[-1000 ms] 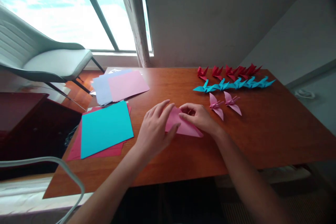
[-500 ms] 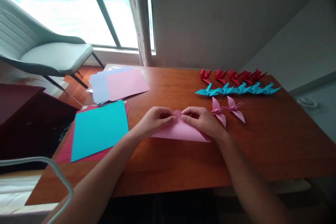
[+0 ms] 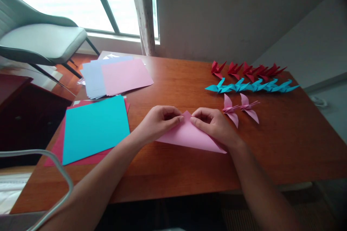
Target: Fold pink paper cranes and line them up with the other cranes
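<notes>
Between my hands is a sheet of pink paper (image 3: 189,137), folded into a triangle with its point away from me and its long edge towards me. My left hand (image 3: 162,122) pinches it just left of the point, thumb on top. On the other slope my right hand (image 3: 213,124) pinches it the same way, hiding part of that side. To the right of my right hand lie two pink origami cranes (image 3: 231,110) with their wings spread.
Behind the pink cranes run a row of blue cranes (image 3: 255,86) and a row of red cranes (image 3: 248,70). On the left lie blue paper (image 3: 94,128) over red sheets, and pink paper (image 3: 127,75) over pale blue sheets. A chair (image 3: 43,39) stands beyond the wooden table (image 3: 168,173).
The view has tilted down slightly. The folded pink paper has turned a little, its right corner now nearer me, and the point between my fingers looks sharper. Both hands keep their pinch.
</notes>
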A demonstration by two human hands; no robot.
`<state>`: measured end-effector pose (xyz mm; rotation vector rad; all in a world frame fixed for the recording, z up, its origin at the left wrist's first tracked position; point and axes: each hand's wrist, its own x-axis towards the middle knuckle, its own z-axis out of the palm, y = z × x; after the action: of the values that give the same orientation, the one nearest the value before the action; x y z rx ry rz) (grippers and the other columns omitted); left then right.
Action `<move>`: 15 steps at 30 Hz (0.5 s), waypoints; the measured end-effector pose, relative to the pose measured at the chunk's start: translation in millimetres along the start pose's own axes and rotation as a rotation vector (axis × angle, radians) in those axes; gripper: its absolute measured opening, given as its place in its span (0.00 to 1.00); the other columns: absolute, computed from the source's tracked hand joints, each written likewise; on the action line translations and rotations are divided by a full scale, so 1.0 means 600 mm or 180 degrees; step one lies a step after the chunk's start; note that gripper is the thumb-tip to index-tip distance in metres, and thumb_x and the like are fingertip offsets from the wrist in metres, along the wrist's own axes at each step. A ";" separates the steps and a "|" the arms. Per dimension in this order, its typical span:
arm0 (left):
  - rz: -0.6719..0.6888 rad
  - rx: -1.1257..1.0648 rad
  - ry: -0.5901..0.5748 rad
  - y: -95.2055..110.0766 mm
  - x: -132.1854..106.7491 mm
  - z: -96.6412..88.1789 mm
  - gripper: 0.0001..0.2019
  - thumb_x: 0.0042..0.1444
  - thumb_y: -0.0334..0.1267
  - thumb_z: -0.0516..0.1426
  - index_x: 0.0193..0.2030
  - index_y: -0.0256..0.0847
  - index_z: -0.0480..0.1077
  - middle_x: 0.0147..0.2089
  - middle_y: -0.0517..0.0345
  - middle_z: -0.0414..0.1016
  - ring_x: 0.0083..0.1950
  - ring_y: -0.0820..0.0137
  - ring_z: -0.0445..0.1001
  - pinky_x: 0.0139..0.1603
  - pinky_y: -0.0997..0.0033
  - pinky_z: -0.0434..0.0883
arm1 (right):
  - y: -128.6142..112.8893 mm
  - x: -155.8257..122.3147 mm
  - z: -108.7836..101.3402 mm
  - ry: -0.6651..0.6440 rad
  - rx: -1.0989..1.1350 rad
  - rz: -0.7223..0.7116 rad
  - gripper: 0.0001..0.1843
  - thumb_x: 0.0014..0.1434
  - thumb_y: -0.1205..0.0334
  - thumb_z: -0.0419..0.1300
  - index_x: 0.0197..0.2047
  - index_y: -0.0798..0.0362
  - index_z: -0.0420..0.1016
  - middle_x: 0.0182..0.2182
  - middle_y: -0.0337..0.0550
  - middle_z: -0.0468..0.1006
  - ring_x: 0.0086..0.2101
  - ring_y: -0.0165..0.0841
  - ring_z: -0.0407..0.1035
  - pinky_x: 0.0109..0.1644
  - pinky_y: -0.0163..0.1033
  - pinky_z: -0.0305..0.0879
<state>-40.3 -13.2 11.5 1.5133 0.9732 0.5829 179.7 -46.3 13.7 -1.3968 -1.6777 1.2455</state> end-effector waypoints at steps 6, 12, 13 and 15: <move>-0.0005 0.0027 -0.0165 0.001 -0.001 0.001 0.14 0.61 0.45 0.60 0.35 0.34 0.79 0.33 0.57 0.76 0.34 0.72 0.69 0.32 0.76 0.64 | -0.002 -0.003 -0.005 -0.0056 -0.0193 -0.0063 0.11 0.64 0.57 0.62 0.32 0.52 0.78 0.29 0.38 0.79 0.31 0.30 0.68 0.33 0.35 0.61; -0.0005 0.0138 -0.0243 -0.004 0.000 0.000 0.15 0.62 0.46 0.59 0.37 0.34 0.79 0.35 0.56 0.79 0.36 0.70 0.71 0.33 0.75 0.66 | 0.001 -0.007 -0.006 -0.0124 -0.0192 -0.0003 0.12 0.65 0.55 0.61 0.33 0.52 0.79 0.29 0.39 0.79 0.31 0.31 0.69 0.33 0.35 0.61; -0.0006 0.0165 -0.0243 -0.004 0.000 -0.001 0.15 0.62 0.46 0.59 0.37 0.34 0.79 0.35 0.56 0.79 0.36 0.70 0.71 0.33 0.75 0.66 | 0.002 -0.007 -0.006 -0.0123 -0.0200 -0.0010 0.12 0.65 0.55 0.61 0.33 0.52 0.79 0.29 0.39 0.79 0.31 0.31 0.69 0.32 0.35 0.61; -0.0006 0.0196 -0.0236 -0.004 0.000 -0.001 0.15 0.62 0.46 0.59 0.37 0.34 0.79 0.34 0.56 0.79 0.35 0.70 0.72 0.33 0.75 0.66 | 0.002 -0.006 -0.006 -0.0121 -0.0221 -0.0021 0.12 0.65 0.56 0.61 0.33 0.52 0.79 0.29 0.38 0.79 0.31 0.31 0.68 0.32 0.35 0.61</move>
<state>-41.5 -12.7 9.5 1.5774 0.9427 0.4960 184.5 -48.9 14.3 -1.4155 -1.7653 1.2278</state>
